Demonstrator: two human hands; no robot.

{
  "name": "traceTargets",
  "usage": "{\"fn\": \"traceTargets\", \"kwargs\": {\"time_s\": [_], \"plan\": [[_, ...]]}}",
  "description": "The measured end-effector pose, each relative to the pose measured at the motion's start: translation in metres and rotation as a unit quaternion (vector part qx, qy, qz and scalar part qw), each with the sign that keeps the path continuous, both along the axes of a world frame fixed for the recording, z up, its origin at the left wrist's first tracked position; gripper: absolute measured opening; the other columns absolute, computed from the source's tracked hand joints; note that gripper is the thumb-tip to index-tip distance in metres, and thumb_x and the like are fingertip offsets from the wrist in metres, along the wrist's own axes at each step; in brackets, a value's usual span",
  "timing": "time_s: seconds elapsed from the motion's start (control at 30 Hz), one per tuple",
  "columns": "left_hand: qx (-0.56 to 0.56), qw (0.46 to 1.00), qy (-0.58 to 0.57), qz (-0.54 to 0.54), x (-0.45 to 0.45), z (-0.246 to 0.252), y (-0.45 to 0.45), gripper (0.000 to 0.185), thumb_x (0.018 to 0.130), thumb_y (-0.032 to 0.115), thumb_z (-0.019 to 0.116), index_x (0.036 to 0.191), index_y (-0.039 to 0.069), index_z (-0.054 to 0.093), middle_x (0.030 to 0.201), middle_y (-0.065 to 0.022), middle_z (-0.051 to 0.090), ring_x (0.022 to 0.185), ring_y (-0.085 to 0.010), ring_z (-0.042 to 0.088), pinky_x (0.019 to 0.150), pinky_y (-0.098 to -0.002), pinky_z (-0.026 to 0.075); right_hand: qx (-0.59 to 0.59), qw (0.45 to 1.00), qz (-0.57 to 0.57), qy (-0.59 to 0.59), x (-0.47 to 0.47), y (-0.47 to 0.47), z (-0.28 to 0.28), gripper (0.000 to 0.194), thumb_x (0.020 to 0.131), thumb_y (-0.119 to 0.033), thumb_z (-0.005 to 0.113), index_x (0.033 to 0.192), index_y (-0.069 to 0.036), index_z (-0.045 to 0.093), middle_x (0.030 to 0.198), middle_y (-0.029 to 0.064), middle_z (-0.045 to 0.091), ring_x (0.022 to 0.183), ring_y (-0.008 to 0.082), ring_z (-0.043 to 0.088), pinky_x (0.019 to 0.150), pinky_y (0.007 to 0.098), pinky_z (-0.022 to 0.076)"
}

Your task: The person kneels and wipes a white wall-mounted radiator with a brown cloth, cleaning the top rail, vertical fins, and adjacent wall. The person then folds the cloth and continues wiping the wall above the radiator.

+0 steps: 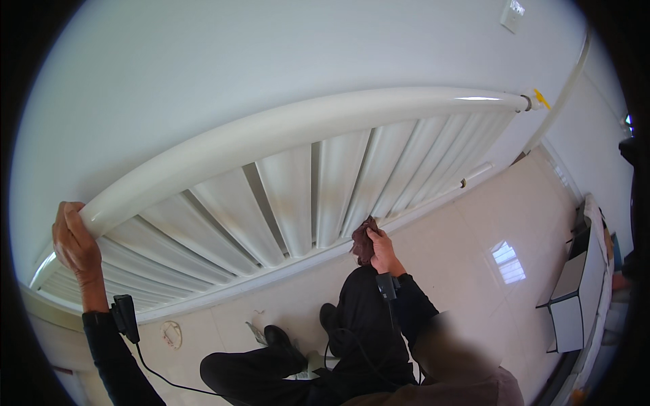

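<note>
A white column radiator (pixel 284 203) runs along the wall in front of me, with brownish smudges on several of its flat tubes. At the far left, my left hand (pixel 76 246) is wrapped over the radiator's thick top rail (pixel 264 133). My right hand (pixel 384 252) grips a crumpled dark brown cloth (pixel 363 241) by the radiator's lower edge, just above my right knee. The cloth's upper end appears to meet the foot of a tube; whether it presses there I cannot tell.
A yellow-handled valve (pixel 542 99) sits at the rail's right end, with a pipe fitting (pixel 463 183) below. White box-like furniture (pixel 569 299) stands on the tiled floor (pixel 447 264) at right. A round ring-like object (pixel 171 335) lies at left. Wrist devices trail black cables (pixel 172 385).
</note>
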State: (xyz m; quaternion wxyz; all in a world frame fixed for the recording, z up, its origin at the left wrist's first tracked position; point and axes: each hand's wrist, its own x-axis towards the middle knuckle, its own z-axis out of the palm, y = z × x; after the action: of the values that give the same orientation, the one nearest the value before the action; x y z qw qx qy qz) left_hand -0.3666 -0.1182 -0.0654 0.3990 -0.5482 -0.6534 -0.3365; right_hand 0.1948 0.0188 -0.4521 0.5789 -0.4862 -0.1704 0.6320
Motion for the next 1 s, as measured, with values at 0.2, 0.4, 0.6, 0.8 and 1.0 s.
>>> {"fn": "traceTargets", "kwargs": {"time_s": [0.2, 0.4, 0.6, 0.8, 1.0], "plan": [[0.000, 1.000, 0.003, -0.002, 0.001, 0.000, 0.000, 0.041, 0.110, 0.025, 0.035, 0.088, 0.004, 0.063, 0.084, -0.0135, 0.063, 0.077, -0.0363, 0.057, 0.076, -0.0464, 0.046, 0.021, 0.999, 0.033, 0.026, -0.004, 0.003, -0.014, 0.022, 0.106, -0.021, 0.064, 0.121, -0.005, 0.062, 0.111, 0.0084, 0.072, 0.098, 0.0222, 0.072, 0.085, 0.0398, 0.0617], [-0.005, 1.000, 0.004, -0.009, 0.003, 0.001, 0.000, 0.041, 0.110, 0.026, 0.035, 0.089, 0.005, 0.063, 0.084, -0.0130, 0.063, 0.077, -0.0352, 0.057, 0.076, -0.0459, 0.046, -0.021, 0.999, 0.006, 0.039, -0.001, 0.006, -0.019, 0.024, 0.106, -0.025, 0.065, 0.121, -0.007, 0.065, 0.112, 0.0068, 0.073, 0.100, 0.0213, 0.071, 0.089, 0.0390, 0.0600], [0.001, 1.000, 0.002, -0.008, 0.003, 0.000, 0.000, 0.041, 0.110, 0.026, 0.035, 0.089, 0.004, 0.063, 0.085, -0.0131, 0.064, 0.075, -0.0352, 0.056, 0.076, -0.0455, 0.046, -0.043, 0.997, 0.015, 0.061, 0.002, 0.005, -0.023, 0.028, 0.105, -0.029, 0.067, 0.122, -0.007, 0.067, 0.113, 0.0065, 0.073, 0.102, 0.0214, 0.071, 0.090, 0.0417, 0.0596], [0.004, 1.000, 0.009, -0.012, 0.003, 0.002, 0.000, 0.041, 0.110, 0.025, 0.036, 0.089, 0.003, 0.063, 0.084, -0.0143, 0.064, 0.075, -0.0359, 0.057, 0.074, -0.0453, 0.046, -0.025, 0.995, 0.052, 0.087, 0.007, 0.007, -0.029, 0.034, 0.108, -0.034, 0.060, 0.123, -0.005, 0.066, 0.113, 0.0091, 0.073, 0.100, 0.0267, 0.071, 0.088, 0.0454, 0.0600], [0.003, 1.000, 0.005, -0.016, 0.003, 0.002, 0.000, 0.041, 0.111, 0.025, 0.036, 0.089, 0.003, 0.063, 0.083, -0.0148, 0.064, 0.075, -0.0358, 0.058, 0.074, -0.0455, 0.046, -0.070, 0.997, 0.001, 0.042, 0.007, 0.018, -0.032, 0.032, 0.108, -0.030, 0.057, 0.122, -0.002, 0.062, 0.101, 0.0151, 0.070, 0.080, 0.0358, 0.071, 0.069, 0.0517, 0.0601]]}}
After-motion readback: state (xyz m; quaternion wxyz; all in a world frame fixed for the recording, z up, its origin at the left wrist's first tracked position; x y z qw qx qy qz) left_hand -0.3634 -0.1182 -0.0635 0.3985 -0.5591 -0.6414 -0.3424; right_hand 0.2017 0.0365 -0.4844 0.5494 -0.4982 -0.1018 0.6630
